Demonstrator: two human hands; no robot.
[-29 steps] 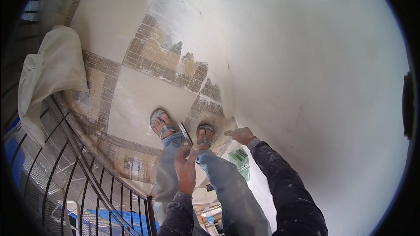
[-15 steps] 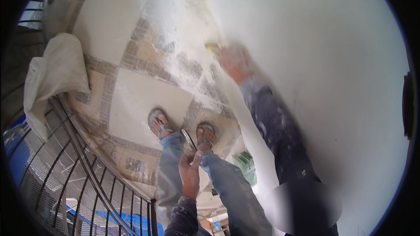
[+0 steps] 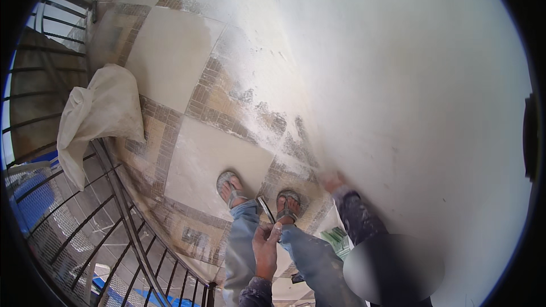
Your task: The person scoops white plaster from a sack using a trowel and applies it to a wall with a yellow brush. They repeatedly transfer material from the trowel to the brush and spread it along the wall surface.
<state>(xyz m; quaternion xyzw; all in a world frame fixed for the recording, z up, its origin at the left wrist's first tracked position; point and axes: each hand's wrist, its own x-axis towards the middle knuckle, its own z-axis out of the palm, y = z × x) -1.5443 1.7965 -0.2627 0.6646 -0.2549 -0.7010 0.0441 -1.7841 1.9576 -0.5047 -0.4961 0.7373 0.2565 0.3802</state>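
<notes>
Seen from above on a dusty tiled balcony floor (image 3: pixel 187 74) beside a white plastered wall (image 3: pixel 409 91): left hand (image 3: pixel 266 248) fingers closed around a flat blade (image 3: pixel 265 209), right hand (image 3: pixel 333 182) blurred against the wall, grip impossible to tell, white sack (image 3: pixel 99 116) draped over black railing (image 3: pixel 122 204).

— How is the light?
— Bright, even daylight; the white wall (image 3: pixel 409 91) nearly washes out, with soft shadows.
— Anything blurred?
— The right hand (image 3: pixel 333 182) smears against that wall; the left hand (image 3: pixel 266 247) stays sharp. The railing (image 3: pixel 114 193) bows toward the dark rim.
</notes>
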